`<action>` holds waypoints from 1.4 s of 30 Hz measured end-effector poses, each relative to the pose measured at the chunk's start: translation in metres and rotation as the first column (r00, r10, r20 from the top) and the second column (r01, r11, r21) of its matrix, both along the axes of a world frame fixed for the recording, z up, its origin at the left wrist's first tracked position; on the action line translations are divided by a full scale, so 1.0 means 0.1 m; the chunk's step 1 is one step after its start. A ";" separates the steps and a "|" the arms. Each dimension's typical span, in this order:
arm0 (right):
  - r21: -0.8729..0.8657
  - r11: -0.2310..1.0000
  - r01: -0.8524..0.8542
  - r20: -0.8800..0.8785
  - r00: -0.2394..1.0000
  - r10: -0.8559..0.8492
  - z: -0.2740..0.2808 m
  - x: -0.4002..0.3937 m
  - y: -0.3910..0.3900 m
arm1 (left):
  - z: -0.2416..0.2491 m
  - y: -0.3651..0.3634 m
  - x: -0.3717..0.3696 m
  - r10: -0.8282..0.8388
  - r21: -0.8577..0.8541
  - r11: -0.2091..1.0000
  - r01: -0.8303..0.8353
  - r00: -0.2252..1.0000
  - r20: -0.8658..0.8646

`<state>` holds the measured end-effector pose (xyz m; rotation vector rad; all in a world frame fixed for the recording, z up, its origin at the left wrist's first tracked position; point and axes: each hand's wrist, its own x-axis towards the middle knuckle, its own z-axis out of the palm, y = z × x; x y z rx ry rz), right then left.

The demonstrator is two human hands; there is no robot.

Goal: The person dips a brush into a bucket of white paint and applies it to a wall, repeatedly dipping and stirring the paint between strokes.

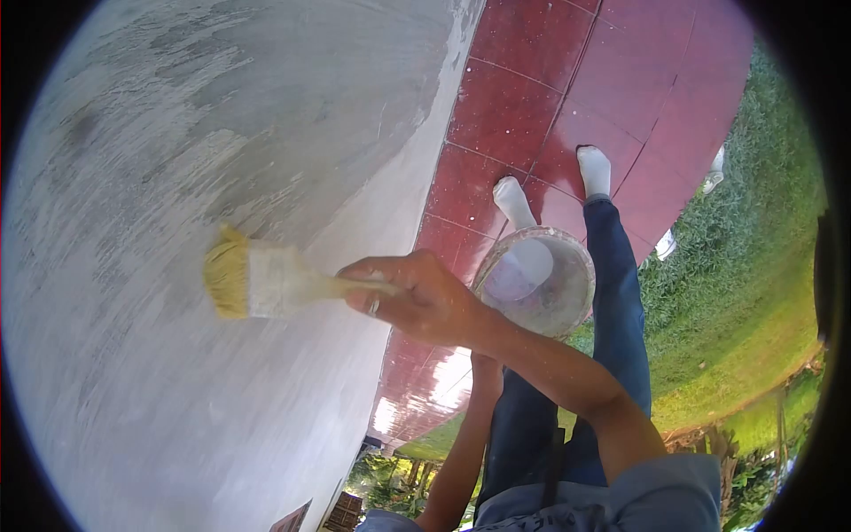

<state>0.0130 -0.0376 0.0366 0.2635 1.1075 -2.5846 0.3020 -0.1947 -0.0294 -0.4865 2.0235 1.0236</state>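
My right hand (412, 297) is closed around the handle of a wide paintbrush (275, 282). The brush has yellowish bristles and a whitish, paint-smeared ferrule, and its bristles are at the grey-white wall (160, 355). Below my right forearm, a round bucket (567, 306) with a crusted rim hangs in front of my legs, with some pale liquid inside. My left hand (486, 372) is at the bucket's near side, apparently gripping it; its fingers are mostly hidden behind my right arm.
Red floor tiles (514, 97), speckled with white drops, run along the wall's base. My feet in white socks (594, 168) stand on them. Grass (700, 293) borders the tiles on the right, with small white objects at the edge. Plants lie beyond.
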 end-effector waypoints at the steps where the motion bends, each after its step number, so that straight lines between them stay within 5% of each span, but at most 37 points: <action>1: 0.019 0.998 0.066 0.004 0.998 -0.066 -0.40 0.03 -0.16 | 0.03 0.20 -0.16 0.591 0.127 0.761 -0.637 0.760 0.271; 3: 0.094 0.994 -0.050 0.219 0.975 0.029 -1.01 0.11 -0.08 | 0.05 0.23 -0.18 0.738 0.132 0.582 -0.802 0.590 0.327; 4: 0.055 0.998 -0.042 0.350 0.937 0.020 -1.33 0.20 -0.07 | 0.04 0.20 -0.16 0.740 0.131 0.581 -0.804 0.588 0.327; 6: 0.304 0.943 -0.134 0.510 0.859 -0.042 -1.61 0.30 0.11 | 0.01 0.13 -0.12 0.699 0.128 0.612 -0.780 0.610 0.372; 9: 0.582 0.764 -0.277 0.467 0.883 -0.036 -1.54 0.24 0.26 | 0.05 0.24 -0.20 0.721 0.143 0.599 -0.788 0.608 0.332; 11: 0.642 0.742 -0.192 0.315 0.949 -0.027 -0.93 0.03 0.28 | -0.01 0.18 -0.11 0.734 0.137 0.582 -0.801 0.591 0.335; 15: 0.433 0.897 -0.089 0.126 0.991 0.038 0.39 -0.08 0.46 | -0.12 -0.01 0.10 0.662 0.167 0.642 -0.748 0.651 0.372; 20: 0.007 0.990 0.139 -0.223 0.966 -0.134 0.52 0.00 0.45 | -0.13 -0.07 0.09 0.537 0.183 0.768 -0.613 0.774 0.336; 23: 0.183 0.981 -0.060 0.100 0.994 0.043 -0.15 -0.11 0.28 | -0.05 -0.03 -0.04 0.483 0.187 0.813 -0.551 0.818 0.311; 25: 0.295 0.954 -0.049 0.199 0.980 -0.011 -1.06 0.00 0.11 | 0.11 0.23 -0.27 0.735 0.133 0.591 -0.796 0.599 0.316; 27: 0.422 0.873 -0.244 0.483 0.876 0.011 -1.76 0.18 0.17 | 0.07 0.22 -0.24 0.737 0.181 0.573 -0.799 0.599 0.312; 30: 0.618 0.729 -0.293 0.438 0.899 -0.010 -2.02 0.23 0.34 | 0.05 0.20 -0.23 0.732 0.164 0.580 -0.798 0.599 0.325; 32: 0.619 0.773 -0.138 0.355 0.927 -0.119 -1.52 0.04 0.36 | 0.03 0.21 -0.17 0.755 0.144 0.559 -0.817 0.572 0.320; 37: 0.477 0.876 -0.067 0.170 0.985 -0.017 0.17 -0.19 0.55 | -0.10 0.04 0.07 0.701 0.174 0.597 -0.783 0.614 0.363; 42: 0.034 0.999 0.029 -0.146 0.989 -0.023 0.45 -0.04 0.60 | -0.09 0.09 0.02 0.684 0.145 0.628 -0.764 0.632 0.364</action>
